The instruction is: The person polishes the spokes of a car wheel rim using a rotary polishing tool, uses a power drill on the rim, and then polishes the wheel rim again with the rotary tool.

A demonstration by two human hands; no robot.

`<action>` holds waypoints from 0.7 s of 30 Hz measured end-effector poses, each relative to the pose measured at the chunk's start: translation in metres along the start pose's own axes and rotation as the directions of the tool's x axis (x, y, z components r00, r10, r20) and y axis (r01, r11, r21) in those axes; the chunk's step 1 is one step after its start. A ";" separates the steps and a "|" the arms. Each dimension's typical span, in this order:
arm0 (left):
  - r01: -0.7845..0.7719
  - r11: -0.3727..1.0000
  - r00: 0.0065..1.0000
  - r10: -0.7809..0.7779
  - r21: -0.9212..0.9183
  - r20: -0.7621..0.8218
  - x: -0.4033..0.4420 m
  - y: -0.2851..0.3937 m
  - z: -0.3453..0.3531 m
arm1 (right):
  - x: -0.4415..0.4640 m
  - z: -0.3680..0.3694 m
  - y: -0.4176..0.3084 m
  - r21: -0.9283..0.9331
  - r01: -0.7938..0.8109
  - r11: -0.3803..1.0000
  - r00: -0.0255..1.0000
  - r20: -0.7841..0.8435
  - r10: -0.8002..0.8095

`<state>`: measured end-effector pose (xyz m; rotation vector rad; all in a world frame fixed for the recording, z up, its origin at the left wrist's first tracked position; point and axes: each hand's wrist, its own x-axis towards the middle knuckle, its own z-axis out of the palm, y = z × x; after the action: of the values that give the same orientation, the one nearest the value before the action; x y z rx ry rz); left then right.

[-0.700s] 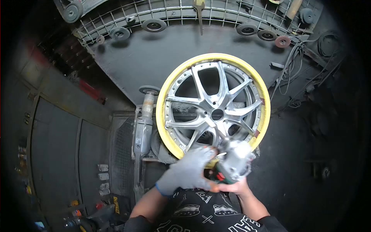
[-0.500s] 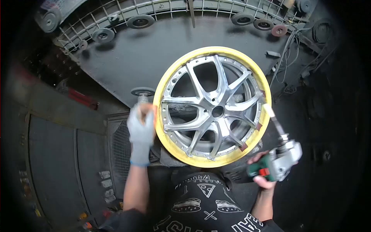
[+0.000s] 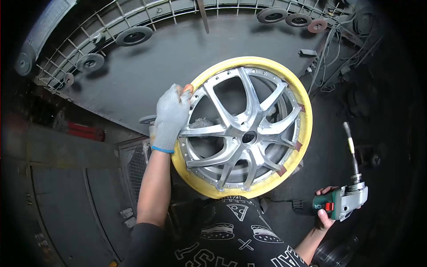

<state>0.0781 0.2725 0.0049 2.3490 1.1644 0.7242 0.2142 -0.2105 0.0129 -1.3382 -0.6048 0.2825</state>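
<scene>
Cannot make out the stretch of wheel [image 3: 240, 130] under the left hand [image 3: 172, 116], gloved in grey, nor tell what bears the weight beneath. Shows only a sliver of a flat disc [image 3: 147, 119] past the glove toward nine o'clock, and a red shape [image 3: 84, 132], blurred, farther out. Loses a black printed shirt [image 3: 240, 240] off the bottom at six o'clock. Fades to near-black at the corners.

Stretches away toward eleven o'clock in a dull grey surface [image 3: 133, 84], bordered at twelve by wire mesh [image 3: 238, 7] with grinding discs [image 3: 134, 36] along it. Drops into tangled cables [image 3: 327, 66] at two o'clock, and grey doors [image 3: 62, 191] at eight.

Sits just off the middle toward three o'clock: bright silver, forked spokes, dark centre, yellow band [image 3: 253, 192] around the edge, brown-red patches [image 3: 282, 171] between two and five o'clock. Has hands well apart, with the left closed over the wheel's ten o'clock edge and the bare right hand [image 3: 326, 218] wrapped around a green-and-silver power tool [image 3: 342, 202], clear of the wheel at four o'clock, rod [image 3: 351, 144] pointing to twelve.
</scene>
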 end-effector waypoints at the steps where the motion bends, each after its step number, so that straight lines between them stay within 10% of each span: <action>1: 0.002 0.998 1.000 -0.004 -0.058 -0.030 -0.004 0.001 0.002 | 0.005 0.003 -0.001 -0.008 0.005 1.000 1.000 0.006 -0.005; 10: -0.059 0.997 0.998 0.059 -0.054 -0.005 0.018 0.019 -0.026 | 0.052 0.059 -0.022 0.025 -0.126 0.992 0.971 0.210 0.118; 13: -0.291 0.930 0.957 0.280 -0.225 -0.082 0.012 -0.011 -0.028 | 0.051 0.073 -0.012 0.044 -0.099 0.994 0.935 0.345 0.078; 17: -0.098 0.832 0.944 -0.095 -0.547 -0.315 -0.038 0.002 -0.066 | 0.042 0.087 -0.003 -0.104 0.004 0.995 0.840 0.540 0.053; 19: -0.090 0.727 0.986 -0.031 -0.680 -0.164 -0.094 -0.002 -0.069 | 0.044 0.097 -0.001 -0.123 0.095 0.988 0.759 0.651 0.008; 21: 0.027 0.759 0.981 0.106 -0.651 0.163 -0.139 0.002 -0.076 | 0.035 0.116 -0.004 -0.036 -0.372 0.928 0.745 0.585 0.321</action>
<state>-0.0389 0.1686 0.0285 1.7936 0.6282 0.7470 0.1768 -0.0976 0.0381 -1.2728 -0.8389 1.0498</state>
